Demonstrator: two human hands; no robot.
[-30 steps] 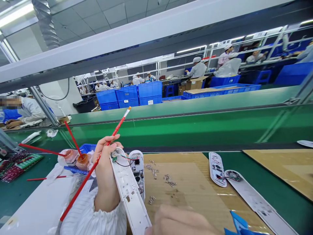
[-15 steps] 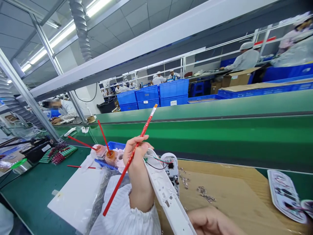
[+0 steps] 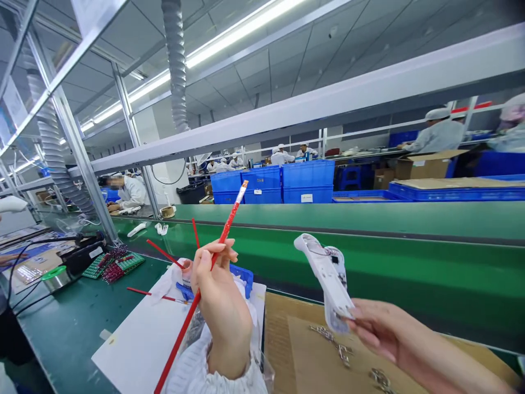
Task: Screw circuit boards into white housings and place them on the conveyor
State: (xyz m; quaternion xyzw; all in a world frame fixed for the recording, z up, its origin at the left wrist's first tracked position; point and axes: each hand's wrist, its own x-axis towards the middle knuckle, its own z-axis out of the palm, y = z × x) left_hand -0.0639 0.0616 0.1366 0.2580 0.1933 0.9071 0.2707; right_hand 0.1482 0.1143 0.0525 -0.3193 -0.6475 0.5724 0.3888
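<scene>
My left hand (image 3: 221, 298) holds a long red brush (image 3: 186, 323) between thumb and fingers, its tip pointing up and away. To the right, my right hand (image 3: 383, 331) grips the lower end of a white plastic housing (image 3: 328, 276) with wires and a small circuit board, held up in front of the green belt. Behind my left hand are a jar (image 3: 186, 268) with a red brush in it and a blue tray (image 3: 244, 278), partly hidden. Another red brush (image 3: 151, 294) lies across a white sheet (image 3: 135, 339). Small metal parts (image 3: 334, 342) lie on brown cardboard (image 3: 305, 361).
A green conveyor (image 3: 410, 268) runs across beyond the bench. Green circuit boards (image 3: 117, 264) and a solder spool (image 3: 58, 278) are at the left. Blue bins (image 3: 307, 178) stand behind the conveyor. Across it, a person (image 3: 131, 191) in white works at the left.
My right hand has lifted the white housing up and right, away from my left hand. The left hand has let go of the housing and still has the brush. The view has shifted.
</scene>
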